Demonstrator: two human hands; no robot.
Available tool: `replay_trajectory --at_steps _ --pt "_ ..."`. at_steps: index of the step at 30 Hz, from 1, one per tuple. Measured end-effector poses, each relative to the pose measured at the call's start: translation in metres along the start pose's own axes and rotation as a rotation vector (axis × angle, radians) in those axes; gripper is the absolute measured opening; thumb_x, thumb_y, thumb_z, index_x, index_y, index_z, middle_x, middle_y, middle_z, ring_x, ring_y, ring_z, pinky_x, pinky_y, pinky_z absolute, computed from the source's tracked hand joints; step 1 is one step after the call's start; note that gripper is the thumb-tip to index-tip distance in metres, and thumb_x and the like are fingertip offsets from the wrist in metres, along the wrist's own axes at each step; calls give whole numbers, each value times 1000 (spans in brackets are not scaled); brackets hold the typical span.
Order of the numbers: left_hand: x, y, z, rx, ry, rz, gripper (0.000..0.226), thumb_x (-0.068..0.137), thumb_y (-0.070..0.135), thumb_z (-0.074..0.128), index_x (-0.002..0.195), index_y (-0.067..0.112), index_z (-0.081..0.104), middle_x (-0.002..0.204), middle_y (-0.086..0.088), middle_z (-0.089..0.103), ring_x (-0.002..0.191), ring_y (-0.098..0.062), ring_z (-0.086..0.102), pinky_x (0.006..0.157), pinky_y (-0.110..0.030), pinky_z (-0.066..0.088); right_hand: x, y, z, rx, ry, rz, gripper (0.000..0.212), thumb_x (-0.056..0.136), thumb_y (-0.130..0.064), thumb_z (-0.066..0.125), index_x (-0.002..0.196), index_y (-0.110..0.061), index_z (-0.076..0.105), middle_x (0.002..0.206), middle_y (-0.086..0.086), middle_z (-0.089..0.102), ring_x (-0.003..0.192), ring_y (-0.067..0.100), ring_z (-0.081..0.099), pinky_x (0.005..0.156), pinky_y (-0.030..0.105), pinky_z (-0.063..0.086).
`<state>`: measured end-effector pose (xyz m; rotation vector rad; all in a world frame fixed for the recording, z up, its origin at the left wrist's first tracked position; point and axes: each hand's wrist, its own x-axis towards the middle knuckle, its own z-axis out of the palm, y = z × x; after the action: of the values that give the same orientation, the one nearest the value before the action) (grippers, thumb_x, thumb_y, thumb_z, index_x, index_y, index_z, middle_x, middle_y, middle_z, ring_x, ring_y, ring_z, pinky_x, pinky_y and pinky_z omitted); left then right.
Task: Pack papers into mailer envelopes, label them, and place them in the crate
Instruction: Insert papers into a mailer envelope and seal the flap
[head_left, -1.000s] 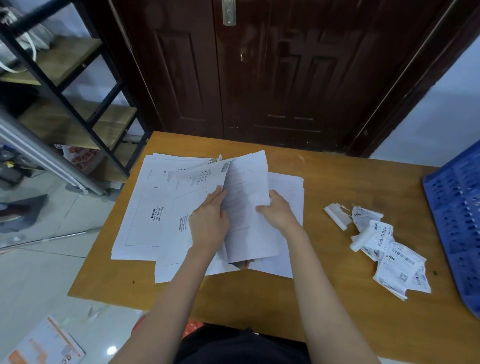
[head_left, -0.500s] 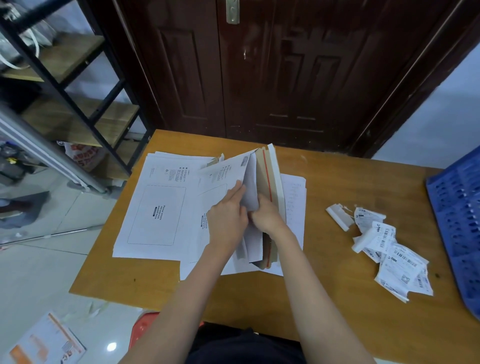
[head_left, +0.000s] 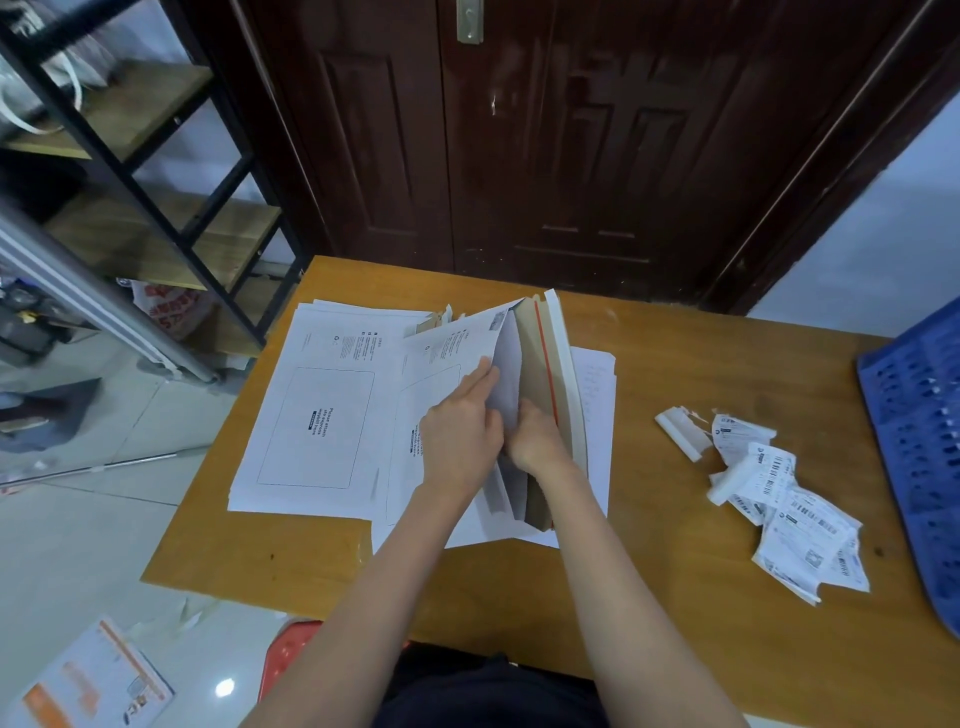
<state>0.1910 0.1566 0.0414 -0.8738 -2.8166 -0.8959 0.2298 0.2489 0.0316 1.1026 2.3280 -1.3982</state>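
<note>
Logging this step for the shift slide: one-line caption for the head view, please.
Both hands, left hand and right hand, slide papers into an open mailer envelope on the table.

**Soft, even light with strong wide-angle bending**

The scene is lit moderately and evenly; no hard shadows fall on the bench. Under the forearms and the papers there are only faint, soft shadows. A small bright glare spot sits on the floor tiles at the lower left. The dark door shows weak, cloudy reflections. The wall at the right looks pale blue. The wide lens bends straight lines near the edges: the shelf frame and the blue crate lean and curve. The picture is a little soft, and the small print is not readable.
</note>
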Motion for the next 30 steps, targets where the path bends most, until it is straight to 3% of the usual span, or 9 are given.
replay_trajectory --at_steps 4,8,11,13,16,18,22,26,30 --pt "3 -1 0 2 -53 9 42 93 22 54 135 20 53 140 4 52 101 -18 65 70 -21 48 2 6 0 -99 397 -118 51 83 -25 69 127 -12 46 130 8 41 117 26 47 95 37 49" --pt "5 -3 -3 -23 -11 -17 41 93 19 54 135 21 54 139 5 53 103 -17 64 71 -21 48 -4 11 -34 -129 699 -29 48 83 -33 68 122 -13 49 128 8 44 117 27 43 91 33 40" --pt "8 -2 -4 -21 -30 -52 42 96 22 52 138 20 50 144 4 47 120 -17 56 88 -27 49 2 20 -62 53 255 195 59 84 -56 59 123 -11 50 124 5 54 112 25 54 90 37 44" --pt "16 3 -2 -222 -309 -107 45 97 27 51 142 24 44 150 4 38 135 -17 40 104 -31 38 3 20 -69 343 -44 302 71 78 -71 54 117 -12 58 118 3 63 104 21 60 91 35 50" --pt "20 7 -3 -750 -687 -396 33 98 26 51 130 26 58 142 7 47 123 -7 44 98 -22 30 3 22 -64 387 -80 341 88 72 -79 50 133 -17 51 135 5 55 119 27 53 101 39 42" --pt "17 -9 5 -790 -484 -520 27 96 17 53 120 19 65 131 4 56 113 -8 50 94 -22 35 3 28 -56 331 -35 324 77 82 -58 61 140 -10 42 143 7 46 129 29 44 96 34 38" --pt "0 -54 15 -326 -94 -666 31 89 9 57 120 11 59 130 -15 49 116 -31 51 89 -32 42 3 46 -44 258 -14 315 85 79 -30 75 146 -7 27 148 8 38 133 28 39 102 36 40" --pt "-20 -75 20 -86 -186 -819 57 84 18 65 134 6 40 138 -18 34 123 -36 36 98 -44 37 2 49 -34 195 12 296 87 79 -19 74 148 -13 21 148 7 37 132 27 40 93 33 41" --pt "-29 -80 26 -81 -153 -811 65 84 24 67 137 4 36 134 -18 41 122 -36 40 98 -46 40 5 50 -24 58 106 253 76 81 -6 65 145 -17 26 135 9 49 116 28 53 77 31 45"
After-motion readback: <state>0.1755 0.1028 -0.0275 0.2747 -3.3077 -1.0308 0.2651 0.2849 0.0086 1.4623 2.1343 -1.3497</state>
